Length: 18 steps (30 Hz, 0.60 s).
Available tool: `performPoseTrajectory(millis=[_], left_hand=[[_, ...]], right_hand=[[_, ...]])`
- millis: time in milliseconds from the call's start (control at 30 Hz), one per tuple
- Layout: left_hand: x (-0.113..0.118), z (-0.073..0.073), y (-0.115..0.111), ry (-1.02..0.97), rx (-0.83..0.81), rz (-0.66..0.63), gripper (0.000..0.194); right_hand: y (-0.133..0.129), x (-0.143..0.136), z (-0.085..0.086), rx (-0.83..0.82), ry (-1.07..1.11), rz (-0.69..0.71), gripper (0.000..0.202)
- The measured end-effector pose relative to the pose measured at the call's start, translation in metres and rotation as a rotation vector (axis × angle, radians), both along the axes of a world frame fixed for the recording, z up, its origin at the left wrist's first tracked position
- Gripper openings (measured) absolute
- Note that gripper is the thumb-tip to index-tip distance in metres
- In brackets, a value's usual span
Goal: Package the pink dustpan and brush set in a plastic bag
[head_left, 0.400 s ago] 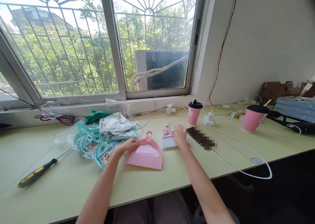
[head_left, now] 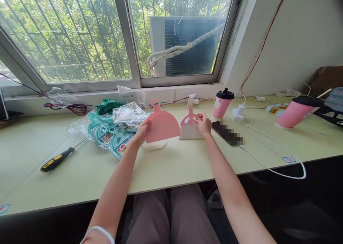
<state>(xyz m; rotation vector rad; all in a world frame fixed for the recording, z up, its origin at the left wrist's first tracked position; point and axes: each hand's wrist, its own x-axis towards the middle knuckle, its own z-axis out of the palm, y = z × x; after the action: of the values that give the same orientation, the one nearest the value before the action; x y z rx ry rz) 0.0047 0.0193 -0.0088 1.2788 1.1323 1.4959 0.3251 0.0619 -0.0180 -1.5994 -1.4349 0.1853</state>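
Observation:
My left hand (head_left: 142, 131) is closed on the left edge of a pink dustpan (head_left: 163, 127), which is raised with its handle loop pointing up. To its right, my right hand (head_left: 204, 123) grips the side of a small pink brush (head_left: 190, 122). The brush stands upright, its pale bristles pointing down. Teal dustpan-and-brush sets in clear plastic (head_left: 107, 135) lie left of my left hand. A dark phone (head_left: 227, 133) rests right of my right hand, with a white cable attached.
A screwdriver (head_left: 57, 159) lies on the left of the table (head_left: 171, 169). Behind the phone stands a pink cup (head_left: 223, 104), near a white charger (head_left: 238, 112). Another pink cup (head_left: 298, 112) is farther right. Bundled wires (head_left: 72, 108) lie by the window sill.
My left hand has lifted and tilted the dustpan off the table. My right hand has raised the brush upright from lying flat. The head view has tipped downward.

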Motion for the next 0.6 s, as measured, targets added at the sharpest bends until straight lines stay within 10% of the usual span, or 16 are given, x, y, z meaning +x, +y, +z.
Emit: performPoseTrajectory(millis=[200, 600], left_hand=[[-0.004, -0.001, 0.006, -0.121, 0.023, 0.131, 0.032], [-0.012, 0.009, 0.000, -0.252, 0.113, 0.366, 0.025]], right_hand=[[-0.011, -0.018, 0.016, 0.354, 0.387, 0.173, 0.028], [-0.019, -0.025, 0.023, 0.388, 0.724, 0.414, 0.029]])
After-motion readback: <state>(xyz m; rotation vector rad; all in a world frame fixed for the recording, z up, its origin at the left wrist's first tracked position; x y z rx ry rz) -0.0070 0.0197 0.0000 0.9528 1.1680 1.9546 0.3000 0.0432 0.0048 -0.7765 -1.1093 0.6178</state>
